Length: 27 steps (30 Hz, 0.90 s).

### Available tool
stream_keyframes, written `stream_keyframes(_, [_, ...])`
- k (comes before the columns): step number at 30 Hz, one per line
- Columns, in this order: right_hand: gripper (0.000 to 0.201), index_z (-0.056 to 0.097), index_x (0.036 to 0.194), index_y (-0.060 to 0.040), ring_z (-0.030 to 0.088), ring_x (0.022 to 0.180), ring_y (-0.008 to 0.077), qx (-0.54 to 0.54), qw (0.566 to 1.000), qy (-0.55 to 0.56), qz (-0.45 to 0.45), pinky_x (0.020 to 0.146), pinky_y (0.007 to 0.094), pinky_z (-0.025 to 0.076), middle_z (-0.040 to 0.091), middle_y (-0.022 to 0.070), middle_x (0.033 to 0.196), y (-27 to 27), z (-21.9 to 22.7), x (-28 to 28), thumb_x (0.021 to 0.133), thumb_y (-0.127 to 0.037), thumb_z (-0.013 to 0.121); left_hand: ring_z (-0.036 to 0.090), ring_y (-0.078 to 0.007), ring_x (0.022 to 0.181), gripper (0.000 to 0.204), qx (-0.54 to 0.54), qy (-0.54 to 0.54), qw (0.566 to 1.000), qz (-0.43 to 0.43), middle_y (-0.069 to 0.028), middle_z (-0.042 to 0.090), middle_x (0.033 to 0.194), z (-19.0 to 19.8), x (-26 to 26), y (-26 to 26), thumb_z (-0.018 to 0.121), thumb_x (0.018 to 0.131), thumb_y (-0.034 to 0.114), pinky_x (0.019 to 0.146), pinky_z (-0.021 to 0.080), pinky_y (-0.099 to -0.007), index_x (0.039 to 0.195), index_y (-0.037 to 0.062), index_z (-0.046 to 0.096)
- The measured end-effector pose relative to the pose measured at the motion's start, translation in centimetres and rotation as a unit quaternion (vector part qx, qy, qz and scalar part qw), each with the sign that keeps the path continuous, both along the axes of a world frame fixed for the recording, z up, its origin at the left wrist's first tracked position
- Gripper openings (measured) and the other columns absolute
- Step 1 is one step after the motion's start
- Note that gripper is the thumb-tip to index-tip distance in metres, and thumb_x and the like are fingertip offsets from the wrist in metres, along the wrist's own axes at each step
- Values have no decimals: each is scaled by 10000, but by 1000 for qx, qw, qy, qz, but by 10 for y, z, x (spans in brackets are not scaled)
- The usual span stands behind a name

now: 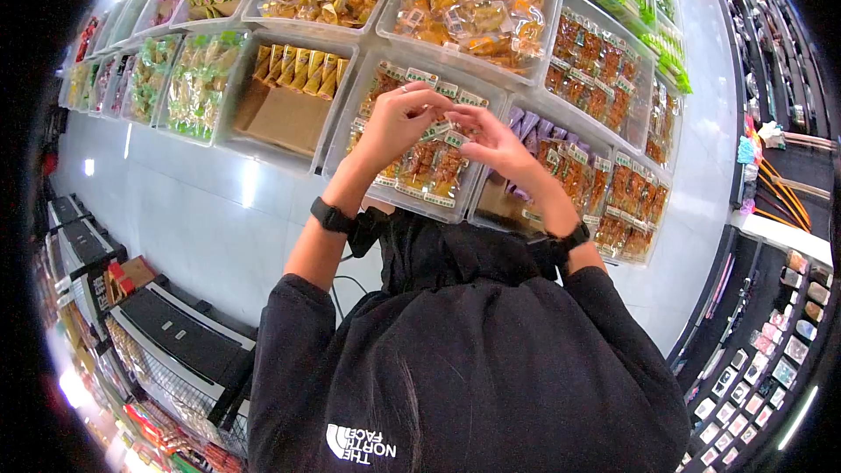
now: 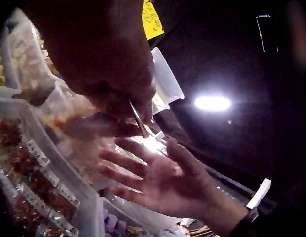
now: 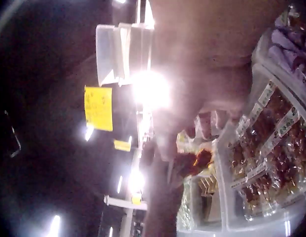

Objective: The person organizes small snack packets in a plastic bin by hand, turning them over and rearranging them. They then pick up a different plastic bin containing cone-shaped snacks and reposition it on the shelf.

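Note:
In the head view both hands meet above a clear plastic bin (image 1: 343, 127) of brown snacks in clear packs with green-and-white labels (image 1: 420, 166). My left hand (image 1: 403, 123), with a ring, bends its fingers towards the right fingertips. My right hand (image 1: 499, 144) reaches in opposite it; the left wrist view shows its palm (image 2: 165, 182) bare, fingers spread and nearly straight. Beside the left hand, the right wrist view shows a dark reddish-brown shape (image 3: 195, 163); I cannot tell whether those fingers hold it. Blur and shadow hide the left fingertips.
Alongside stand a bin with yellow cone-shaped packs (image 1: 298, 70) over cardboard and one with purple packs (image 1: 543, 131) and brown packs. Orange packs (image 1: 469, 4) fill a bin behind. Black shelving (image 1: 175, 324) is at lower left; racks of small goods (image 1: 762, 342) line the right.

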State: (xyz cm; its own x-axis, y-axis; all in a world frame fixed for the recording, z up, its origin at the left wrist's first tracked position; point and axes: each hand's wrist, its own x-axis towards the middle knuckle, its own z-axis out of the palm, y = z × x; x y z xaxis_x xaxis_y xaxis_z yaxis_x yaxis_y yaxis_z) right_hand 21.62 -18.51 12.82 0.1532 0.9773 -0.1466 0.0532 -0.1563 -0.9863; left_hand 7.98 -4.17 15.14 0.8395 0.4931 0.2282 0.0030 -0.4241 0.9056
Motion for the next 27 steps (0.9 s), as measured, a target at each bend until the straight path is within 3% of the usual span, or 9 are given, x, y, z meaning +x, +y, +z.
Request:
stream_keyframes(2, [450,522,1169,-14,524,1022,155,-1,999,-46,-2,892,309,419,580,72,1104,9,4,-7,796,-212,677,598,-119,732,118,-86,7,995,-56,-60,621,812,3,4,0,591,794,-18,649,486,-255,887,11,656])
stream_keyframes(5, [290,561,1040,-7,518,773,73,-2,997,69,-28,689,243,434,584,-12,848,11,11,-16,807,-153,655,591,-104,758,186,-129,22,991,-7,-42,619,837,13,-2,-1,579,831,20,699,494,-251,1014,1,604])
stream_keyframes(10, [103,558,916,-19,496,729,55,57,980,119,-150,649,213,397,570,-23,802,13,-19,-26,824,-60,582,559,-115,910,333,-264,-64,962,17,-77,586,984,-24,-10,-5,520,909,131,788,469,-247,1202,-8,443])
stream_keyframes(12, [99,562,920,-22,500,719,64,0,948,128,-291,657,215,398,571,-19,796,13,-33,-24,825,-49,568,541,-110,944,341,-346,36,938,8,-80,572,1018,-55,-19,-13,516,918,167,798,461,-246,1199,-11,441])
stream_keyframes(14, [137,575,985,-71,532,699,56,-45,941,108,-317,557,208,438,598,-5,827,13,-66,-12,852,-100,580,560,-119,873,369,-369,173,913,-16,-57,589,960,-68,-25,-26,551,903,206,755,469,-269,1187,-7,450])
stream_keyframes(17, [156,589,983,-57,543,692,73,-53,923,-8,-381,514,232,466,592,5,784,20,-125,1,845,-128,600,579,-139,806,398,-312,105,944,11,-61,609,896,-120,-27,-46,605,859,190,710,474,-292,1169,-8,455])
stream_keyframes(20, [187,590,982,-24,549,658,87,-87,924,-74,-365,511,251,468,586,9,753,34,-132,7,836,-140,612,595,-190,777,421,-209,106,965,120,-113,615,867,-142,-22,-44,644,801,144,691,480,-320,1150,2,455])
stream_keyframes(22, [204,593,980,-15,552,630,95,-85,928,-93,-352,508,263,460,584,16,740,42,-143,15,833,-154,617,603,-279,764,421,-163,218,943,190,-169,600,847,-113,-18,-39,656,759,122,680,485,-365,1113,19,452])
stream_keyframes(27, [225,626,926,-13,585,551,149,-137,894,-252,-343,509,310,448,597,81,661,61,-183,36,812,-207,636,592,-373,793,343,-3,225,961,159,-223,568,926,-116,-14,-32,611,780,110,688,483,-442,1075,35,450])
